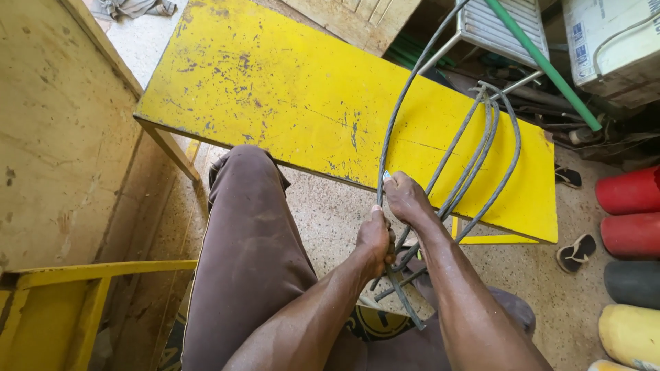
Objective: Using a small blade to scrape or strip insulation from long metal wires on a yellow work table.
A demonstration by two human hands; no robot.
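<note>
**Both hands gripping grey cable loops**

Grey cable bundle (474,161) arcs over yellow table (330,103), ends gathered above lap. Left hand (375,240) fingers clamped around the strands; right hand (407,199) fingers closed on them just above. Sandals (576,253) on floor, right.

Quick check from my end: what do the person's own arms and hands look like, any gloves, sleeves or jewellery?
Both arms are bare from hand up to the frame edge: no sleeves show. The left hand and right hand wear no gloves, and no rings, watch or wristband can be seen. The forearms look lean and sinewy, with a slight sheen. The only clothing in view is brown trousers.
</note>
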